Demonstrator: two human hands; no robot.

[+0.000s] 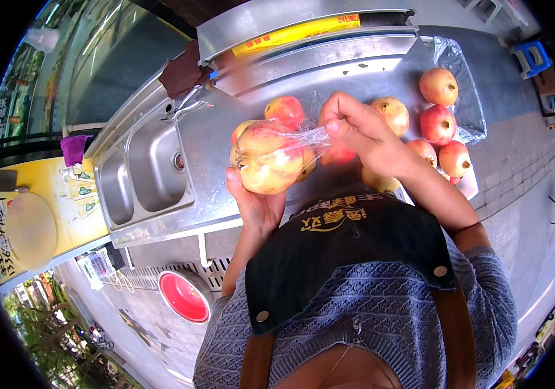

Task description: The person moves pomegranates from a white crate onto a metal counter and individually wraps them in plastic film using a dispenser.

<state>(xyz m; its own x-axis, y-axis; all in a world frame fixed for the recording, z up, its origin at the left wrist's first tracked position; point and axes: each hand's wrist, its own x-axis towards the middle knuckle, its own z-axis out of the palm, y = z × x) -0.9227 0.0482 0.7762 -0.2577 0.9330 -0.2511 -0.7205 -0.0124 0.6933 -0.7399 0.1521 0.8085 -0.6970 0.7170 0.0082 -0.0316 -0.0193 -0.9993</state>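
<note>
My left hand [260, 206] holds a large yellow-red pomegranate [268, 165] from below, above the steel counter. Clear plastic film [306, 137] covers this fruit and is drawn out to the right, where my right hand [355, 131] pinches its gathered end between thumb and fingers. Just behind the held fruit lies a red pomegranate [284, 112], with others partly hidden around it. More pomegranates [438, 125] lie to the right, beyond my right hand, some beside a clear plastic bag [457, 87]. My right hand and forearm hide part of them.
A double steel sink [156, 155] with a tap is set in the counter at left, a dark cloth [185, 70] behind it. A steel shelf [306, 48] holding a yellow box [297, 36] runs along the back. A red basin [184, 296] stands on the floor below.
</note>
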